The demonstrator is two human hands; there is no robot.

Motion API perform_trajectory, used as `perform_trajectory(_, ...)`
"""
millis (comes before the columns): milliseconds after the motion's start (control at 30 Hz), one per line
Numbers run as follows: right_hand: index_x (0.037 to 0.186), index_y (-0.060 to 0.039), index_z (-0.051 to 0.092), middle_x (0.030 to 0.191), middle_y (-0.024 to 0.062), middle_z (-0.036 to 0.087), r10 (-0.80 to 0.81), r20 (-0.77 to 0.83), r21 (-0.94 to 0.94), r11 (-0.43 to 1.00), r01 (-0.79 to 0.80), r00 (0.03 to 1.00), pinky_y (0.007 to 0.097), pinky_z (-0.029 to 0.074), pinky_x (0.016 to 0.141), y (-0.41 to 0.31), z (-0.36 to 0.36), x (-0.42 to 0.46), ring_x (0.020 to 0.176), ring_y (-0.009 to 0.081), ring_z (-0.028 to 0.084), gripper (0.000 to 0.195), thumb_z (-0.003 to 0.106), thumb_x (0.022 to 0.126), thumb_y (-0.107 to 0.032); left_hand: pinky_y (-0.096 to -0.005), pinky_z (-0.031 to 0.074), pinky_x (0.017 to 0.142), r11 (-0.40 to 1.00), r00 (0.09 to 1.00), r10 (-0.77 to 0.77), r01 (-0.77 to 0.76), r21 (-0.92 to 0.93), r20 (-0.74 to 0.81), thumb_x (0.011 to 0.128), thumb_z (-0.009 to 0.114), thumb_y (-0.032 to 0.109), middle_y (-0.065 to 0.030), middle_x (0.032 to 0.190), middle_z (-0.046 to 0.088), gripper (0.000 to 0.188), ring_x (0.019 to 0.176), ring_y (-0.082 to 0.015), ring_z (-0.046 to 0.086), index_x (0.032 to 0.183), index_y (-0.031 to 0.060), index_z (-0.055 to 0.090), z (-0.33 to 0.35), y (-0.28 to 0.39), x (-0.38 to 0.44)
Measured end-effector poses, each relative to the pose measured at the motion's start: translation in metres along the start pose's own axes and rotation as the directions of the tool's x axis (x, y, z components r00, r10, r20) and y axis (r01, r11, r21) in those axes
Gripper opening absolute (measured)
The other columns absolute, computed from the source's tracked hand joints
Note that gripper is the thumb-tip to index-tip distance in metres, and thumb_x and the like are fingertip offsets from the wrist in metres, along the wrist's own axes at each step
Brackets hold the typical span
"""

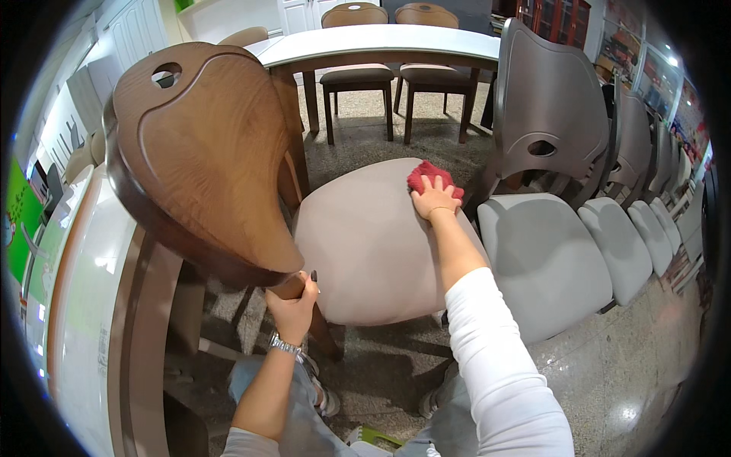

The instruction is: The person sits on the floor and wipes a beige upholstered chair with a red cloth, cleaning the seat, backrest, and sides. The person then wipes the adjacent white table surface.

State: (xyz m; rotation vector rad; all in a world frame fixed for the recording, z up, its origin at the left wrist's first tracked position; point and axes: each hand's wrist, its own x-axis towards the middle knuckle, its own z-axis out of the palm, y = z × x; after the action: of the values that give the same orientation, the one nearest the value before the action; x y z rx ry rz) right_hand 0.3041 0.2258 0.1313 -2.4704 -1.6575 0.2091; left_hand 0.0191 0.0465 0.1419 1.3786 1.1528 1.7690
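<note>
A wooden dining chair with a brown backrest [211,143] and a beige padded seat [365,245] stands before me. My left hand [294,308], with a metal watch at the wrist, is closed around the chair's wooden back post [290,287], just below the backrest. On the far right edge of the seat, my right hand [437,200] presses a red cloth [428,171] flat, its fingers spread over it. Part of the cloth is hidden under the palm.
Gray chairs [542,257] stand in a row at the right, the nearest close to the beige seat. A glossy table [91,285] borders the left. A white-topped table [382,43] with more chairs [357,74] stands beyond. A green and white object [374,439] lies low between my legs.
</note>
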Motion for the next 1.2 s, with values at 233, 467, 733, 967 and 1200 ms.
perform_trajectory(233,0.14,-0.0283,0.033,0.138,0.0102,0.039,0.033,-0.047,0.139,0.99,-0.026,0.998,0.0519,0.034,0.097,0.053,0.0,-0.025,0.125,0.0332,0.039,0.061,0.043,0.083,-0.048,-0.0238,0.043,0.053,0.998,0.998,0.06,-0.06,0.035,0.004,0.076,0.063,-0.005,0.0021,0.063,0.054,0.015,0.057,-0.0074,0.053,0.068,0.0017,0.053,0.003,0.007,0.002)
perform_trajectory(467,0.141,-0.0263,0.033,0.149,0.0092,0.026,-0.024,-0.092,0.08,0.996,0.032,0.995,0.0525,0.032,0.099,0.078,0.006,-0.08,0.127,0.0336,0.037,0.062,0.048,0.083,-0.045,-0.0247,0.044,0.055,0.999,0.999,-0.027,0.027,-0.022,-0.02,0.076,0.067,0.0,0.0002,0.068,0.058,0.014,0.059,-0.0085,0.054,0.079,0.0004,0.053,0.001,-0.006,0.001)
perform_trajectory(733,0.138,-0.0252,0.038,0.149,0.0088,0.026,-0.344,-0.172,-0.192,0.931,0.311,0.923,0.0655,0.024,0.098,0.049,0.024,-0.157,0.136,0.0379,0.021,0.062,0.055,0.081,-0.044,-0.0304,0.048,0.062,0.994,0.983,0.106,-0.102,0.037,-0.147,0.072,0.072,0.007,-0.0056,0.077,0.061,0.032,0.067,-0.0143,0.059,0.092,0.0001,0.048,0.009,-0.006,-0.002)
perform_trajectory(967,0.133,-0.0243,0.045,0.143,0.0066,0.036,-0.684,-0.176,-0.15,0.73,0.667,0.708,0.0621,0.027,0.097,0.013,0.032,-0.199,0.133,0.0348,0.028,0.061,0.063,0.077,-0.041,-0.0369,0.048,0.069,0.954,0.953,0.228,-0.179,0.239,-0.197,0.069,0.072,0.008,-0.0126,0.084,0.06,0.042,0.074,-0.0263,0.06,0.1,-0.0015,0.045,0.011,-0.01,-0.001)
perform_trajectory(1200,0.133,-0.0203,0.045,0.145,0.0037,0.035,-0.375,-0.151,0.011,0.925,0.381,0.915,0.0615,0.027,0.099,0.032,0.02,-0.151,0.135,0.0297,0.026,0.057,0.056,0.081,-0.041,-0.0365,0.047,0.073,0.88,0.901,0.401,-0.328,0.343,-0.168,0.067,0.065,0.004,-0.0146,0.088,0.057,0.043,0.078,-0.0254,0.057,0.105,-0.0027,0.045,0.009,-0.006,0.006)
